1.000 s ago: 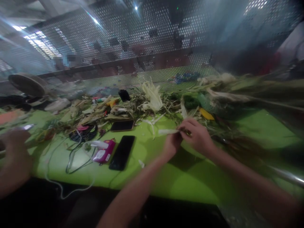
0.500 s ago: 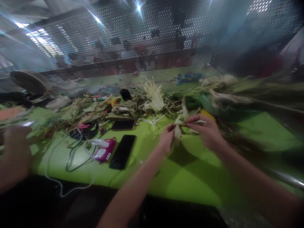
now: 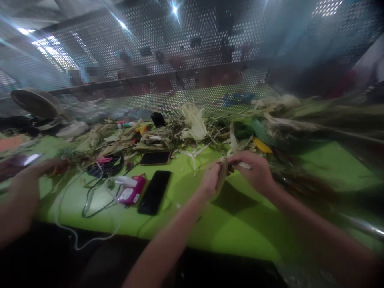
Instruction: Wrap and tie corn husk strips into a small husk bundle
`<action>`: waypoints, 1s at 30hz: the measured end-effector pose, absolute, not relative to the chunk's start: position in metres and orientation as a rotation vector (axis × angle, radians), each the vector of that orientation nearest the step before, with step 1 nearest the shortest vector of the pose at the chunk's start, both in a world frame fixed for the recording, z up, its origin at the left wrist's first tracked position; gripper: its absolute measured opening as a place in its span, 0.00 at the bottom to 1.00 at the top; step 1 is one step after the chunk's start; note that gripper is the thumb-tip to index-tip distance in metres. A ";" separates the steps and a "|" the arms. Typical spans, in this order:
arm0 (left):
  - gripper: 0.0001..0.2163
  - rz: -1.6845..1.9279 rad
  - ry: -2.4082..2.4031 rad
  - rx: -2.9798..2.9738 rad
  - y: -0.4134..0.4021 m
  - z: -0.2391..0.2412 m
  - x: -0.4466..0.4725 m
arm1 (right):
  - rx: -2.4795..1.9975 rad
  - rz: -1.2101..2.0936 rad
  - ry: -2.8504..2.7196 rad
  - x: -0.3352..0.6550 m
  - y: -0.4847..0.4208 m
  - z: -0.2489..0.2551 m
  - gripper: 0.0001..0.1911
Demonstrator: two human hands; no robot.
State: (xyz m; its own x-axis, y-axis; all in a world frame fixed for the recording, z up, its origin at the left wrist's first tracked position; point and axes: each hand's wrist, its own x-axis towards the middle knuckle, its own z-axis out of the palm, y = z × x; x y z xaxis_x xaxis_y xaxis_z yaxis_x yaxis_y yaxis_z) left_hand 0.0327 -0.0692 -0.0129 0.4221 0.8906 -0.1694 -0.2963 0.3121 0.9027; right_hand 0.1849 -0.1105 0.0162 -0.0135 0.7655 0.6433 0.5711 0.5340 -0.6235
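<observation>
My left hand (image 3: 211,178) and my right hand (image 3: 253,167) meet above the green table (image 3: 240,236), both closed on a pale strip of corn husk (image 3: 222,174). The fingers of both hands pinch it close together, near a knot-like bend. Loose husk ends (image 3: 236,143) stick up behind my fingertips, and a short white end shows by my right fingers. Just beyond my hands a bundle of pale husk (image 3: 194,122) stands with frayed tips upward. Thin husk strips (image 3: 193,157) lie to the left of my hands.
Two phones, one nearer (image 3: 155,193) and one farther (image 3: 155,158), lie left of my hands beside a purple power adapter (image 3: 132,191) with cables. Dried husks (image 3: 120,138) line the back, below a perforated metal screen (image 3: 186,72). Another person's arm (image 3: 22,200) reaches in from the left.
My right hand has shifted slightly and curled in toward my left hand, and the husk between them is drawn tighter. The other person's hand has moved right over the table.
</observation>
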 end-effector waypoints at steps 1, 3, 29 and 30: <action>0.11 0.883 0.709 0.938 -0.070 -0.011 0.032 | -1.133 0.175 -1.721 0.185 -0.111 0.016 0.10; 0.14 0.866 0.642 0.955 -0.070 -0.010 0.031 | -1.129 0.106 -1.761 0.185 -0.111 0.016 0.09; 0.07 0.980 0.681 0.528 -0.069 -0.001 0.037 | -1.127 -0.459 -2.470 0.170 -0.111 0.004 0.12; 0.07 0.987 0.672 0.527 -0.069 -0.002 0.038 | -1.134 -0.459 -2.451 0.171 -0.111 0.004 0.11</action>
